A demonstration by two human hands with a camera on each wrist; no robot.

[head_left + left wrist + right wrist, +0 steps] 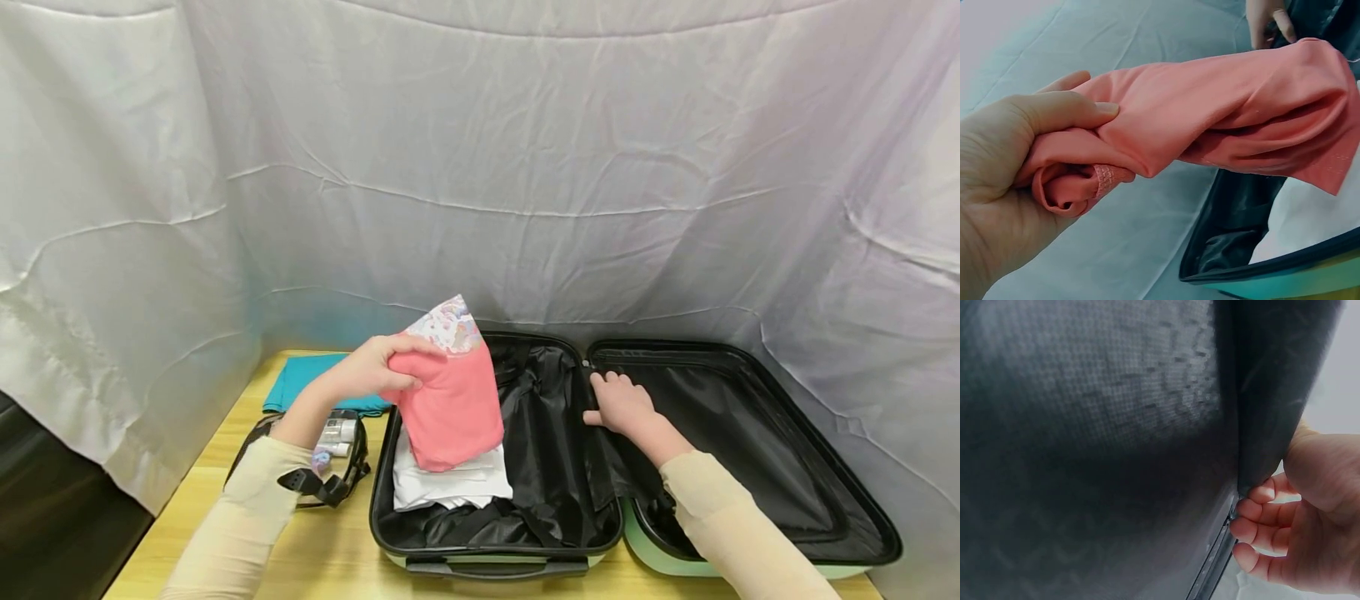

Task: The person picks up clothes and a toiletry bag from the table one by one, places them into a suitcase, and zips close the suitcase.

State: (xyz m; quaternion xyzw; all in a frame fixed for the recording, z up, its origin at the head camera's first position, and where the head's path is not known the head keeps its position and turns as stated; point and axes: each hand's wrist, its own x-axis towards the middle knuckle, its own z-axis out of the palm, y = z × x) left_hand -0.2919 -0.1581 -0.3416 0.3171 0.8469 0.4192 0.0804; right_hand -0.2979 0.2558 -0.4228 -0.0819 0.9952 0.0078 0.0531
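My left hand (386,362) grips a folded coral-pink garment (453,408) at its left edge, thumb on the near side. In the left wrist view the rolled end of the garment (1210,106) sits in the palm. A pale, colourful print shows at its top corner. It hangs over folded white clothes (453,483) in the suitcase's left half (551,467). My right hand (626,406) is over the black lining between the two halves, fingers loosely bent and thumb apart. In the right wrist view its fingertips (1245,531) are right at the dark cloth's edge (1272,381).
The suitcase's other half (735,442) lies open on the right, lined in black. Left of the case stands a black-edged clear pouch (352,483) with small bottles. Behind it lies folded teal cloth (303,379). Grey curtains (525,167) surround the wooden table (202,517).
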